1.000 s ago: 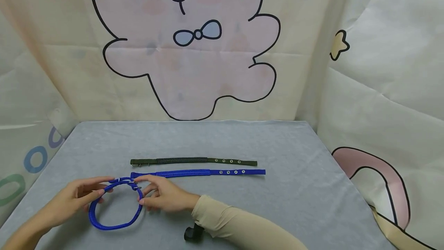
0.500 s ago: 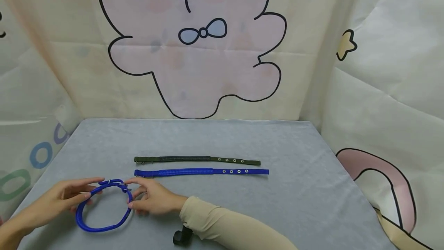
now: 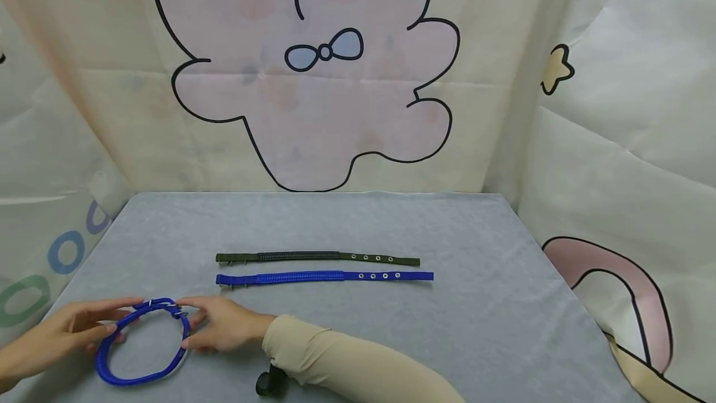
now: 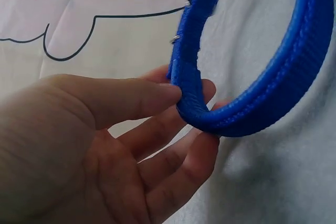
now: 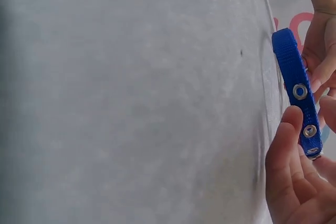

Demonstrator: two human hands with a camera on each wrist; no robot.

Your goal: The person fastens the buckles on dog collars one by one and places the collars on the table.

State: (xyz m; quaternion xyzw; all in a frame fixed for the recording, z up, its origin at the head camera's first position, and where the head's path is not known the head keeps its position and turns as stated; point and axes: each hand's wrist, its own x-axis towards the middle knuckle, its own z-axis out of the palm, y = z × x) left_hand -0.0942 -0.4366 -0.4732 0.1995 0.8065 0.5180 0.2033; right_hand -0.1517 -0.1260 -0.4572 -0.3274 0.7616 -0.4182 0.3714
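A blue pet collar, fastened into a loop, is held up between both hands at the front left. My left hand pinches its left side; in the left wrist view the thumb presses the padded band against the fingers. On the opposite side, my right hand pinches the strap near the metal buckle. Metal-ringed eyelets show along the strap in the right wrist view. Behind the hands, a second blue collar lies flat and unfastened, parallel to a dark green collar.
A grey cloth covers the table, whose far edge meets a cartoon-printed curtain. Similar printed curtains stand on both sides. A black device sits at the right wrist, below the beige sleeve.
Both hands have carried the looped blue collar left and slightly nearer to me, away from the two flat collars, keeping their pinch on it. The flat collars stay in place.
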